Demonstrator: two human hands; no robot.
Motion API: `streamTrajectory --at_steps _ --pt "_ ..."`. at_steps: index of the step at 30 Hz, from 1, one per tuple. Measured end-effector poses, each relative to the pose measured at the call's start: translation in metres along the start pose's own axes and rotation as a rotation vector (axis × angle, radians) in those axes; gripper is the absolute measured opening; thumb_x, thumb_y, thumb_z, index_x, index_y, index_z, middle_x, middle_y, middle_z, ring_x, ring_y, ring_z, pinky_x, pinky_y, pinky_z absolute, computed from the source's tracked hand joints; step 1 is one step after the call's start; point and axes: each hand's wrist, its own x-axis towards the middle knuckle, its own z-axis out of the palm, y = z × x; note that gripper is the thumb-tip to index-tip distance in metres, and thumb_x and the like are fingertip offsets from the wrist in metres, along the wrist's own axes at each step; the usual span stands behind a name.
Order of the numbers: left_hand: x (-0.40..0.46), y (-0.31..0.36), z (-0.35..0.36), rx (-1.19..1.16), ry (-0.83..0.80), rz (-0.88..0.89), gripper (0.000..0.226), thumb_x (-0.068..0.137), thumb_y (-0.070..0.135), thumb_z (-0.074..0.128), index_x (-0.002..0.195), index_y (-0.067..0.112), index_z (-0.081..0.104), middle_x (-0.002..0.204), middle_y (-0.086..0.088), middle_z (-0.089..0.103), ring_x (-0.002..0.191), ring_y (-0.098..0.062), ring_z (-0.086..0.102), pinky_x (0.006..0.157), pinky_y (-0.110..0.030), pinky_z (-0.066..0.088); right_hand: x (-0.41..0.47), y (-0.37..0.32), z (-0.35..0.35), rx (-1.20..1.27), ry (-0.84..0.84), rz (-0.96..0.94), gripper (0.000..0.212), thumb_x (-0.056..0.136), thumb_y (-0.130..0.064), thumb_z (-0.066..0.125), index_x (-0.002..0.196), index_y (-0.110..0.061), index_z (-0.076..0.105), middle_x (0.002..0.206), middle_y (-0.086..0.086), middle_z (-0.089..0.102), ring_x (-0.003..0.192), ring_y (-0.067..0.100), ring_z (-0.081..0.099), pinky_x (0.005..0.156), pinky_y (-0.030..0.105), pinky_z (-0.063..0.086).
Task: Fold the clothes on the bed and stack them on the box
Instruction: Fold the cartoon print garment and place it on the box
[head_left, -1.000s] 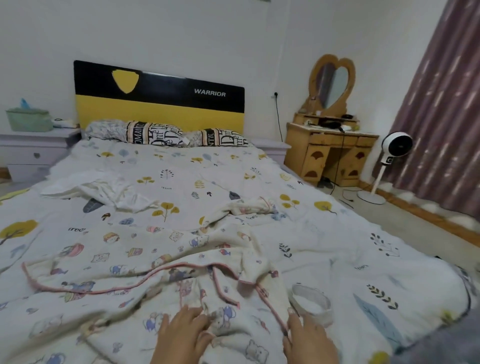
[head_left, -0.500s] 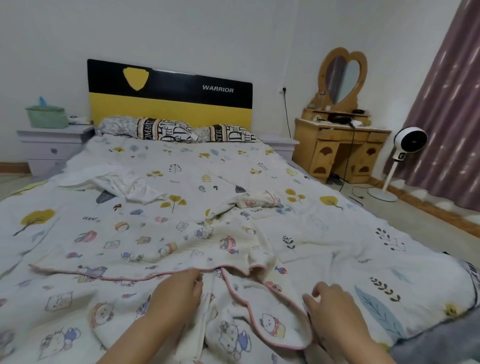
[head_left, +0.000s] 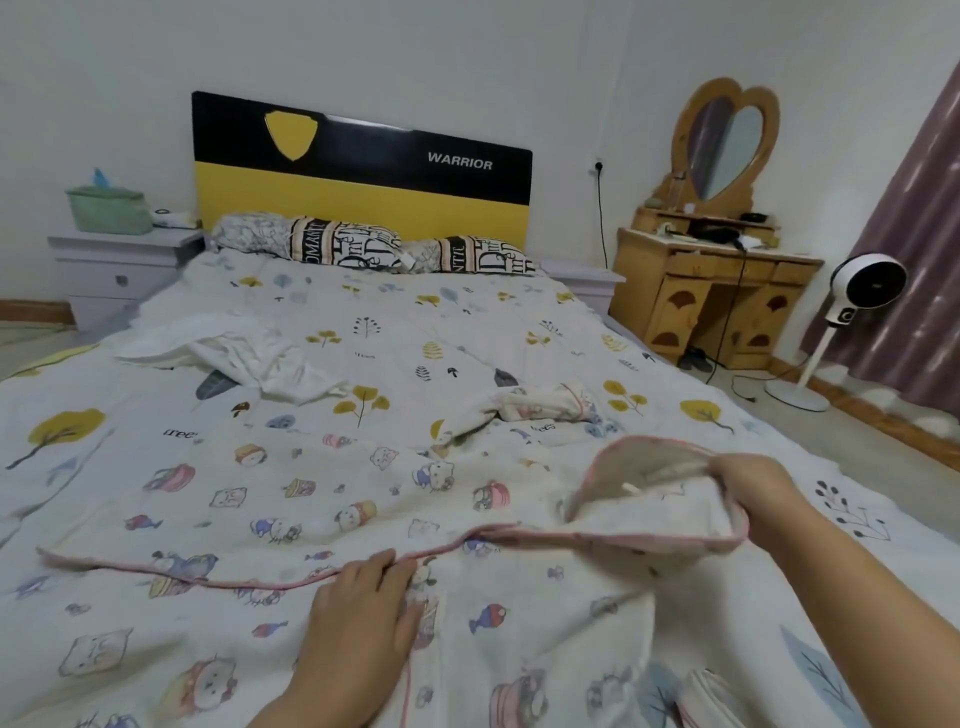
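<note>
A cream pyjama top (head_left: 291, 499) with cartoon prints and pink piping lies spread over the near half of the bed (head_left: 519, 332). My left hand (head_left: 363, 608) rests flat on it near the piped edge. My right hand (head_left: 748, 493) grips the garment's right side and holds a fold of it lifted off the bed, inside showing. A crumpled white garment (head_left: 249, 353) lies further back on the left. A small bunched cartoon-print piece (head_left: 545, 405) lies mid-bed. No box is in view.
Two pillows (head_left: 374, 244) lean at the yellow and black headboard (head_left: 363, 171). A nightstand (head_left: 119, 260) with a green tissue box stands left. A wooden dresser (head_left: 711, 291) with heart mirror, a white fan (head_left: 852, 306) and cables on the floor are right.
My right hand has taken hold of the garment's right side and lifted it up and outward to the right. My left hand has moved forward and flattened on the cloth. The top now lies more spread.
</note>
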Motion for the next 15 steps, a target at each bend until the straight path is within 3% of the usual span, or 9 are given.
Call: streamTrajectory --at_steps 2,3,6,7,8,10,12,14,15 --pt "0.009 0.001 -0.004 -0.038 0.033 -0.011 0.04 0.075 0.042 0.039 0.097 0.025 0.069 0.096 0.004 0.069 0.086 -0.014 0.054 0.056 -0.032 0.054 0.013 -0.003 -0.004 -0.048 0.091 -0.061 0.015 0.089 -0.001 0.045 0.088 -0.004 0.059 0.1 0.021 0.059 0.089 0.028 0.052 0.074 0.033 0.038" --pt "0.01 0.003 -0.004 -0.05 0.021 -0.002 0.041 0.075 0.043 0.039 0.099 0.026 0.067 0.098 0.004 0.069 0.089 -0.015 0.049 0.058 -0.034 0.054 0.022 0.007 -0.004 -0.252 0.083 -0.086 0.015 0.091 -0.004 0.044 0.092 -0.006 0.059 0.101 0.018 0.059 0.091 0.028 0.054 0.075 0.032 0.039" --pt "0.016 0.005 0.008 0.036 -0.108 0.073 0.036 0.078 0.047 0.037 0.091 0.036 0.069 0.113 0.014 0.065 0.089 -0.012 0.056 0.06 -0.032 0.051 0.028 0.027 0.009 -1.102 -0.223 0.095 0.022 0.094 -0.009 0.045 0.072 -0.01 0.049 0.081 0.006 0.053 0.073 0.017 0.055 0.069 0.027 0.04" --pt "0.018 0.004 0.013 0.019 -0.135 0.094 0.035 0.08 0.047 0.037 0.084 0.037 0.07 0.112 0.017 0.064 0.083 -0.01 0.059 0.058 -0.029 0.046 0.031 0.028 0.013 -1.196 -0.278 0.117 0.027 0.094 -0.01 0.043 0.067 -0.012 0.044 0.076 0.003 0.048 0.072 0.015 0.052 0.066 0.024 0.041" --pt "0.021 0.002 0.013 -0.003 -0.15 0.097 0.035 0.079 0.047 0.036 0.071 0.036 0.069 0.096 0.02 0.068 0.069 -0.006 0.058 0.054 -0.024 0.039 0.033 0.027 0.018 -1.124 -0.251 0.096 0.025 0.094 -0.011 0.042 0.07 -0.011 0.045 0.081 0.005 0.051 0.08 0.018 0.053 0.067 0.023 0.042" --pt "0.026 0.001 0.014 -0.031 -0.077 0.09 0.036 0.076 0.044 0.036 0.055 0.034 0.063 0.06 0.02 0.06 0.05 -0.002 0.047 0.049 -0.019 0.03 0.043 0.026 0.032 -0.87 -0.087 -0.001 0.025 0.094 -0.021 0.04 0.103 -0.006 0.058 0.114 0.012 0.058 0.108 0.028 0.053 0.086 0.03 0.045" --pt "0.034 0.001 0.012 -0.045 -0.017 0.052 0.033 0.074 0.039 0.037 0.06 0.033 0.066 0.068 0.018 0.063 0.058 -0.006 0.056 0.05 -0.022 0.041 0.043 0.022 0.056 -0.673 -0.089 -0.053 0.054 0.096 -0.046 0.035 0.135 -0.011 0.046 0.14 0.011 0.047 0.127 0.032 0.043 0.103 0.04 0.037" --pt "0.042 0.0 0.015 0.024 -0.019 0.002 0.035 0.075 0.036 0.037 0.073 0.029 0.071 0.089 0.005 0.071 0.085 -0.014 0.061 0.061 -0.032 0.053 0.044 0.03 0.081 -0.711 -0.222 -0.048 0.07 0.092 -0.062 0.029 0.142 -0.014 0.035 0.146 0.009 0.04 0.133 0.031 0.038 0.11 0.047 0.029" --pt "0.043 -0.004 0.021 0.091 -0.043 -0.032 0.039 0.079 0.037 0.035 0.082 0.025 0.072 0.1 -0.002 0.071 0.098 -0.018 0.055 0.076 -0.041 0.053 0.044 0.035 0.091 -0.842 -0.274 -0.027 0.069 0.091 -0.063 0.03 0.142 -0.017 0.034 0.146 0.007 0.04 0.133 0.03 0.037 0.111 0.051 0.024"
